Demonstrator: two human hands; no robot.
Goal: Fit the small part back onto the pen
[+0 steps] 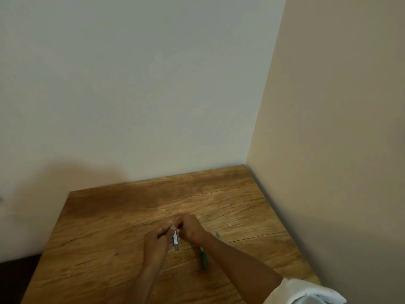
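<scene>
We list: left hand (158, 239), fingers curled, pinching a small white flat piece (175, 240) held upright above mid-table. Right hand (190, 228), fingers curled against the piece's top; what it grips we cannot tell. Green pen (203, 258) lying just beside the right forearm. Wooden table (105, 233), set in a corner of pale walls (153, 84). White sleeve (306, 291).

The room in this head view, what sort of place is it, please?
Probably a plain room in a home or office, at a corner. A wooden table stands against bare painted walls. On it lies a green pen, and both hands hold a small white piece.
</scene>
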